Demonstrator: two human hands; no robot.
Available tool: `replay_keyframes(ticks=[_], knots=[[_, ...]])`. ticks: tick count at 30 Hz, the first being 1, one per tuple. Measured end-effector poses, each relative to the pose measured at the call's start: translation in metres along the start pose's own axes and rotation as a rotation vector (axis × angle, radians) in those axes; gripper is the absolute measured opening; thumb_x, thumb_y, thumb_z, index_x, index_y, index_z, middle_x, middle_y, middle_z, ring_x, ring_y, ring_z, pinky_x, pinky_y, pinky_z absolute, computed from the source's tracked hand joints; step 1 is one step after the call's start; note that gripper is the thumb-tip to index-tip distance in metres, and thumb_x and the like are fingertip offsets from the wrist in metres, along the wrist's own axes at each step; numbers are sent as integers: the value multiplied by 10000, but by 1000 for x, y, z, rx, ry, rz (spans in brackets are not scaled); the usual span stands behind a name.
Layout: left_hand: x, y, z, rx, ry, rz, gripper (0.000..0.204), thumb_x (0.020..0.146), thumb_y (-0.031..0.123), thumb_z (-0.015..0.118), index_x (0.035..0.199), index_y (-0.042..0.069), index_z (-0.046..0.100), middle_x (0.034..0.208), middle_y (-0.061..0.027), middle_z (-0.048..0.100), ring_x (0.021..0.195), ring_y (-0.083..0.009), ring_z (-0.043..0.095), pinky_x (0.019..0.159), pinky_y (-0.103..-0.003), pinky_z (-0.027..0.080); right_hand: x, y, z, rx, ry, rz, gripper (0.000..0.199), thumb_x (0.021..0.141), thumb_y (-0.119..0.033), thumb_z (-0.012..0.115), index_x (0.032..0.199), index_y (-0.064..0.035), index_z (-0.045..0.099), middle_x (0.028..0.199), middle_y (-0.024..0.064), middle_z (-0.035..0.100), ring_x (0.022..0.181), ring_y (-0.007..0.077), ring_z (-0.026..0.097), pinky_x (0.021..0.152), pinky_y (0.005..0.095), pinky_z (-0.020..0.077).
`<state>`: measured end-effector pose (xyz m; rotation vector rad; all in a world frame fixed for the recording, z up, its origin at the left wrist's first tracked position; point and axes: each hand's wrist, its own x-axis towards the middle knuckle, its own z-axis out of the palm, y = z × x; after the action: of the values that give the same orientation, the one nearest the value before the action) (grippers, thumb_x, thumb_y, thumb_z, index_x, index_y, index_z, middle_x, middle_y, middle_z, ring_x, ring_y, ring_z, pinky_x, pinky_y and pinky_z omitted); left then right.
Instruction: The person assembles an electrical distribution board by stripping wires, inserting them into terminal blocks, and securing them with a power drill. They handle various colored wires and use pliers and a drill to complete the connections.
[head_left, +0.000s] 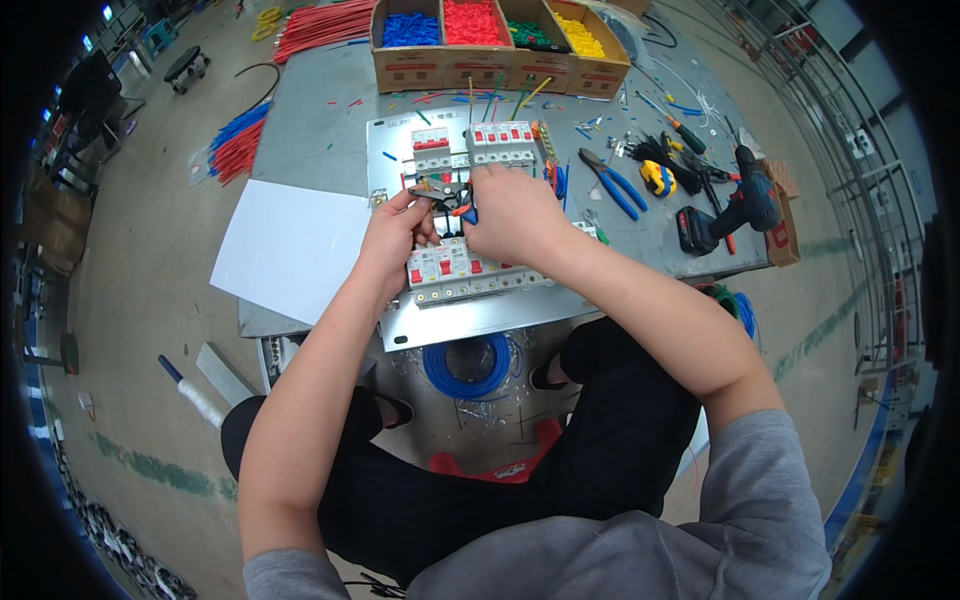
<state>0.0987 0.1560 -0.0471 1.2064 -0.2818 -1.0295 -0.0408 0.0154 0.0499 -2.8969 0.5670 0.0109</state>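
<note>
Right hand (515, 215): fingers closed around the handles of the tool (452, 196), with orange and blue showing at the grip.
Left hand (398, 228): fingers curled in at the dark head of the tool; I cannot tell what, if anything, they pinch.
Tool position: above the middle of the panel (455, 328), between the two rows of breakers.
Upper breakers (500, 145): two groups side by side, red switches visible, just beyond the hands.
Lower breakers (450, 268): one row along the near part of the panel, partly hidden by the right forearm.
Panel seating: flat on the desk (325, 125), its near edge jutting past the desk edge.
Paper (290, 250): white sheet, left of the panel.
Box (415, 76): cardboard, at the far side; compartments from left to right hold blue, red, green and yellow pieces.
Right of panel: blue-handled pliers (613, 186), then tape measure (658, 179), then drill (735, 208) near the edge.
Floor below: blue coil (436, 374), between the person's feet.
</note>
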Motion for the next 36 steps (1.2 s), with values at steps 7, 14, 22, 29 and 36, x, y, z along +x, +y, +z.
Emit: replay_keyframes(ticks=[7, 14, 22, 29, 36], knots=[[-2, 1, 4, 15, 15, 0, 130, 1141, 132, 566, 1187, 60, 664, 742, 19, 540, 681, -111, 542, 653, -275, 500, 3, 5, 5, -16, 0, -19, 419, 880, -283, 750, 1151, 25, 667, 1118, 217, 732, 1085, 404, 730, 919, 505, 612], [-3, 1, 5, 23, 33, 2, 127, 1142, 145, 580, 1149, 60, 673, 751, 19, 554, 685, -111, 545, 662, -272, 502, 4, 8, 6, -8, 10, -45, 419, 878, -281, 758, 1154, 21, 671, 1130, 212, 729, 1094, 404, 725, 933, 507, 606], [-5, 3, 5, 42, 18, 12, 131, 1139, 146, 593, 1094, 60, 682, 751, 18, 562, 686, -109, 548, 669, -272, 505, 6, 14, 4, 17, -7, -78, 419, 872, -275, 774, 1160, 15, 684, 1146, 205, 731, 1111, 394, 724, 950, 500, 600], [-6, 5, 4, 93, 10, 26, 142, 1139, 150, 596, 1055, 70, 678, 737, 22, 568, 681, -103, 558, 664, -265, 502, 8, 15, 3, 61, -10, -80, 332, 849, -250, 775, 1051, 9, 726, 1002, 216, 775, 986, 413, 764, 895, 503, 621], [-6, 7, 7, 105, 23, 33, 160, 1138, 196, 621, 1150, 64, 710, 745, 25, 601, 661, -79, 551, 635, -241, 471, 10, 12, 6, 42, 37, -39, 347, 849, -285, 791, 995, 29, 760, 930, 219, 783, 930, 409, 776, 869, 495, 627]])
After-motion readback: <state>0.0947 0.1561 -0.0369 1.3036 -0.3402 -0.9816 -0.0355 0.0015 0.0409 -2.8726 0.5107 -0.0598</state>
